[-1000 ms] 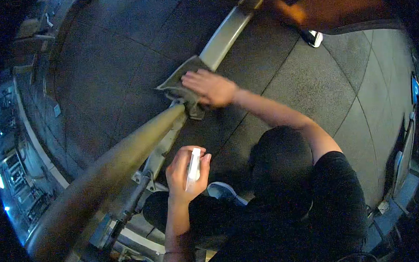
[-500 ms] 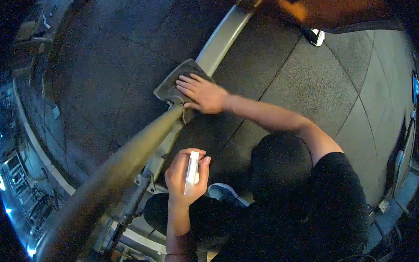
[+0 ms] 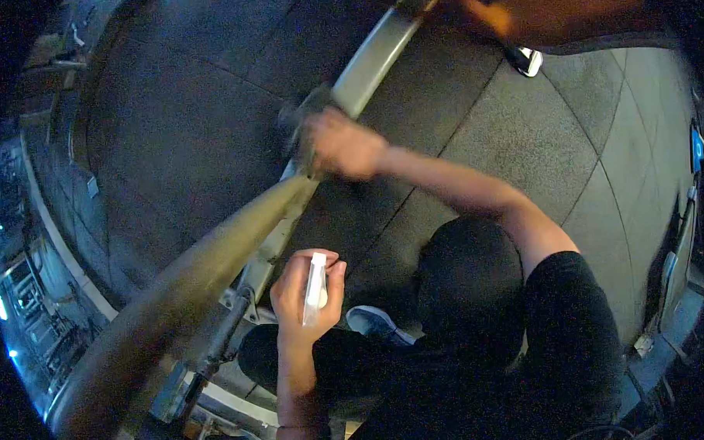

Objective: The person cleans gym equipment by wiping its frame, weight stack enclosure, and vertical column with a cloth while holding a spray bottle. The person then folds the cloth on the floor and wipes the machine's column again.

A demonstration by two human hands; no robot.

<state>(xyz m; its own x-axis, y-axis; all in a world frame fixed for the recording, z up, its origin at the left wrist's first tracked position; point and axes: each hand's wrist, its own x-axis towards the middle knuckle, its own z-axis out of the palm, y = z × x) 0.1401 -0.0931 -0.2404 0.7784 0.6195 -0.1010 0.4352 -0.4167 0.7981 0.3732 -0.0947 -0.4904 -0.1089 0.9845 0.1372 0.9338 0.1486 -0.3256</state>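
My left hand [image 3: 293, 300] is wrapped round what looks like a spray bottle with a white top [image 3: 315, 279], seen from above in front of my knee. Further forward, my right hand [image 3: 345, 146] is on a grey metal beam [image 3: 374, 64], closed on a dark grey cloth [image 3: 309, 109]. Motion blurs both that hand and the cloth, and part of the cloth is hidden under the fingers. Just below the cloth, a thick round tube [image 3: 214, 256] runs toward me from the beam.
Dark floor tiles [image 3: 519, 129] lie around the beam. Someone's shoe [image 3: 529, 62] stands at the upper right, beside a blurred orange-brown shape [image 3: 577, 14]. A dark rod [image 3: 224, 341] with brackets runs beneath the tube. Metal frames [image 3: 33, 309] stand at far left.
My right hand has gone from lying flat on the spread cloth to gripping it bunched up, blurred by motion. The left hand with the spray bottle has shifted slightly left.
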